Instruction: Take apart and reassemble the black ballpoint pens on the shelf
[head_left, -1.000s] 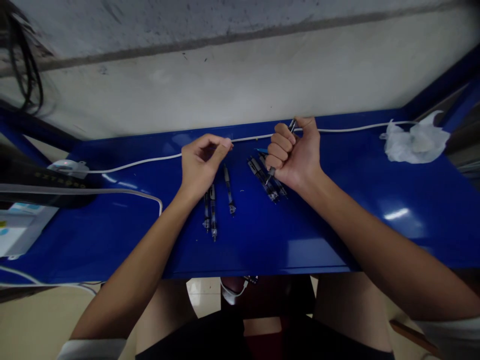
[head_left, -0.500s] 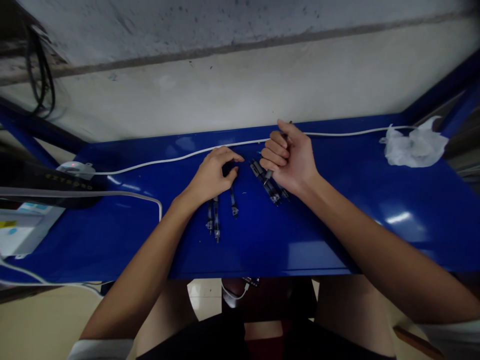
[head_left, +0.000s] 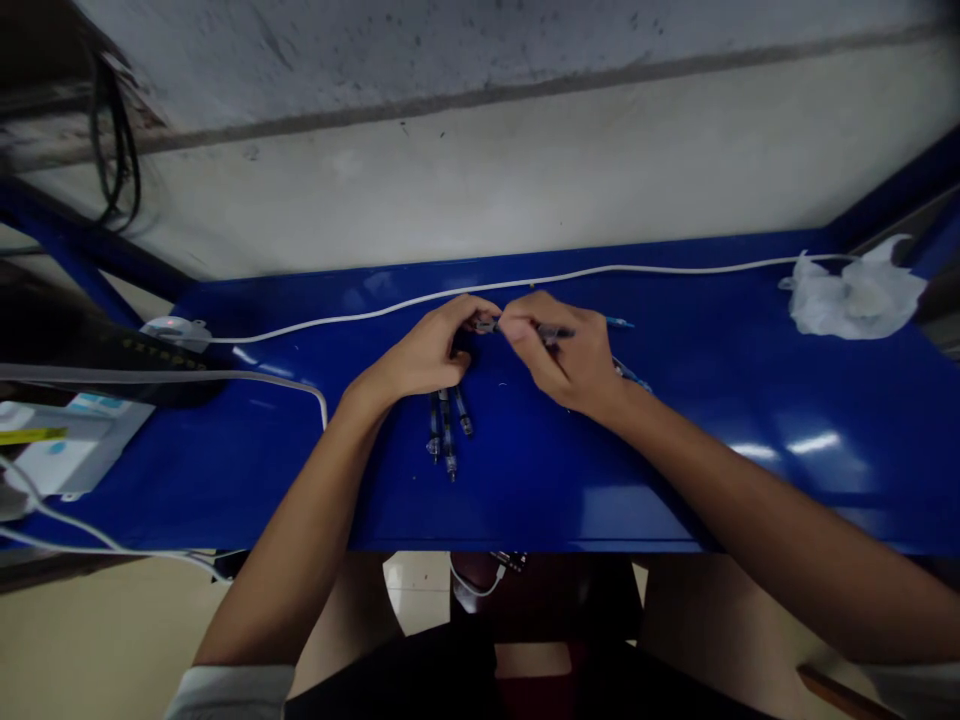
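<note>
My right hand [head_left: 570, 350] is closed around a dark, clear-barrelled pen [head_left: 553, 332], held roughly level over the blue table. Fingers of my left hand [head_left: 431, 350] curl at the pen's left end, close to my right fingertips. Just below my left hand lie several similar pens [head_left: 448, 430], their upper ends hidden under it. Beyond my right hand a thin blue-tipped stick [head_left: 619, 322] shows, and another blue-ended piece [head_left: 634, 375] lies by my wrist. The rest of both is covered by my hand.
A white cable [head_left: 352, 318] runs along the back of the blue table [head_left: 510, 500]. Crumpled white plastic [head_left: 855, 290] rests at the far right. On the left are a white box [head_left: 90, 450], a black bag [head_left: 150, 365] and more cables.
My right hand has turned over from a palm-up curl and moved left and down, bringing a pen to my left fingers. Blue-ended pieces now show beside it.
</note>
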